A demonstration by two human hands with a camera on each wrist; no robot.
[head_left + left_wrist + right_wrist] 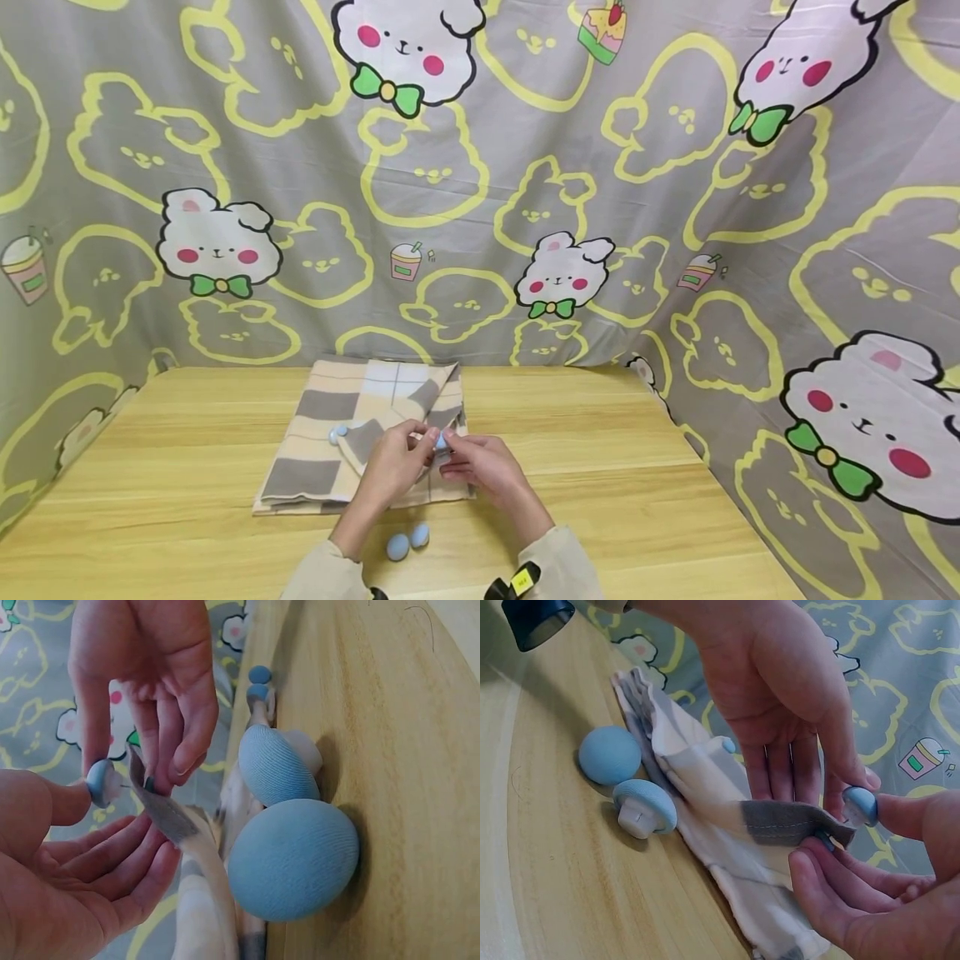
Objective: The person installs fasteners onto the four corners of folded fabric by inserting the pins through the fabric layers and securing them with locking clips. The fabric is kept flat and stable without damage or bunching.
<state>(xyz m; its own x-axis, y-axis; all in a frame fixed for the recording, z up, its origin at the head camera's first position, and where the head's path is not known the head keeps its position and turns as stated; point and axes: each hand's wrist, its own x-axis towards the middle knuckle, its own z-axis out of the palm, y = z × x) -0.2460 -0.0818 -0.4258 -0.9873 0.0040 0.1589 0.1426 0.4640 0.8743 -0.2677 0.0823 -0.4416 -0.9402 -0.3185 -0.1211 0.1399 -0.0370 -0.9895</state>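
Both hands meet over a folded plaid blanket (307, 433). A blue round-capped clip (98, 784) with a white underside is pinched between the thumbs of my left hand (393, 467) and my right hand (491, 471) and the fingers beneath. The blanket's grey corner (780, 823) lies between the clip's cap and a small blue part under the cloth; a thin pin shows beside it in the left wrist view. Another blue clip (337, 433) sits on a fold at the left. Two loose blue clips (397, 547) (420, 535) rest near the front.
The wooden table (615, 500) stretches to both sides of the blanket. Patterned grey curtains (450, 242) hang behind it and along its sides. A black strap with a yellow label (522, 580) is at the right sleeve.
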